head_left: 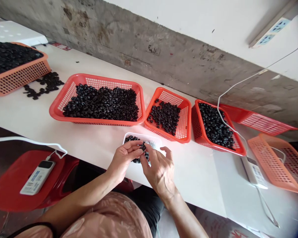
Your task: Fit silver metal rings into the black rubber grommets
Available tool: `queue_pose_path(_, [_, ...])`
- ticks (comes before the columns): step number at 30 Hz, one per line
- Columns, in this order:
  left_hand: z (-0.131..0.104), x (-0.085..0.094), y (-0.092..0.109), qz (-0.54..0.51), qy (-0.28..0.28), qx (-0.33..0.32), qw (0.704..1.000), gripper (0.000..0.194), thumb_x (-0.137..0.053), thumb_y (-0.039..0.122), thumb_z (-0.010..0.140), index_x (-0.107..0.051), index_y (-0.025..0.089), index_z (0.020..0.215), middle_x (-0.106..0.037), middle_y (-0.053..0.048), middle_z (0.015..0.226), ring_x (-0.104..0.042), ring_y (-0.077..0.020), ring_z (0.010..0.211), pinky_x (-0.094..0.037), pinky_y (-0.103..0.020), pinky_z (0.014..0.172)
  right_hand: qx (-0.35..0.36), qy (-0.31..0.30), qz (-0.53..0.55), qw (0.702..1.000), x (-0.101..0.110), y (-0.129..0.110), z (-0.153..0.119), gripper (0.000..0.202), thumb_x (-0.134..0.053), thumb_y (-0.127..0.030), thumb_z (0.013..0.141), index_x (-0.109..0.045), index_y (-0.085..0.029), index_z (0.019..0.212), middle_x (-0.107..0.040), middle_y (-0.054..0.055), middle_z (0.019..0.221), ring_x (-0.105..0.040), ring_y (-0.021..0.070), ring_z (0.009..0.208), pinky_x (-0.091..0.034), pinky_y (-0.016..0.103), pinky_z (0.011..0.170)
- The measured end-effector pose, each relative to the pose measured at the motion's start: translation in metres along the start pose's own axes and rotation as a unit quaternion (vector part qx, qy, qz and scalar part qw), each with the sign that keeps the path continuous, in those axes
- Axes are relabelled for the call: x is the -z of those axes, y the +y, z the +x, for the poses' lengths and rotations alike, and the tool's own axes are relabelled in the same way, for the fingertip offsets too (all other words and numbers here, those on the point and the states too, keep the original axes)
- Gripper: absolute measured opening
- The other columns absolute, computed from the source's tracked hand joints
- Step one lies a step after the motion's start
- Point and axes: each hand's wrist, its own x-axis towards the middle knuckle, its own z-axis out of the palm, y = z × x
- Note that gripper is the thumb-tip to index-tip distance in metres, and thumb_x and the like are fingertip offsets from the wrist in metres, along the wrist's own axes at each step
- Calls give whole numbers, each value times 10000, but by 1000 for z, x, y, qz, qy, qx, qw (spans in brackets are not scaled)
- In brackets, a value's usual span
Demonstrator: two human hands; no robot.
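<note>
Both hands meet over a small white tray near the table's front edge. Black ring-like parts lie in its left side and small silvery pieces in its right. My left hand pinches a small black part between thumb and fingers. From the right, my right hand has its thumb and index finger closed at the same part, its other fingers curled loosely. The fingers hide some of the tray and most of the held part.
Red baskets of black parts stand behind the tray. An orange basket and loose black pieces are at left. Power banks, cables and an orange basket lie at the sides.
</note>
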Motion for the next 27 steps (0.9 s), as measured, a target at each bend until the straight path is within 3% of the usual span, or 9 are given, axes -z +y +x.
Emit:
queue_pose_path(3, [1,1,2,32,-33,4,999,367,-872,318,688,-780,177,1014,-762,-62,926,-650,-151,848,-476,-241,780,12,10,-32,999,-1,-2,1,193,-528,-174,985,-635,-95,1126,-769,52,802,-674,137,601,-409,397,946])
queue_pose_path(7, [3,4,5,96,-53,4,994,340,-856,387,695,-792,154,934,-726,-36,744,-587,-129,687,-436,-240,667,0,-11,-33,999,1,-4,0,189,-524,-210,998,-647,-114,1106,-766,46,781,-691,154,638,-392,417,981])
queue_pose_path(12, [4,8,8,123,-60,-7,991,285,-814,367,728,-798,159,922,-731,-42,762,-570,-127,661,-410,-240,621,-21,-109,134,985,16,8,7,277,-486,-234,1030,-594,-157,1274,-775,71,1002,-717,160,783,-448,375,941])
queue_pose_path(15, [2,8,11,143,-84,-12,986,260,-777,346,763,-800,159,942,-726,-49,750,-602,-153,717,-418,-251,648,-28,-137,224,964,21,17,13,280,-449,-171,1031,-633,-221,1236,-763,38,1073,-716,160,910,-480,334,881])
queue_pose_path(21, [-3,8,12,168,-93,-25,981,261,-762,347,779,-799,155,952,-719,-55,750,-608,-174,732,-418,-270,664,-70,-108,258,957,19,14,12,257,-480,-197,1021,-714,-236,1119,-778,34,1002,-724,187,921,-494,353,849])
queue_pose_path(27, [-1,10,11,155,-96,-23,983,219,-748,337,789,-797,159,909,-715,-43,751,-581,-153,712,-415,-261,667,-67,-93,224,968,17,4,2,259,-477,-190,1028,-648,-230,1218,-772,42,1041,-724,174,874,-469,356,859])
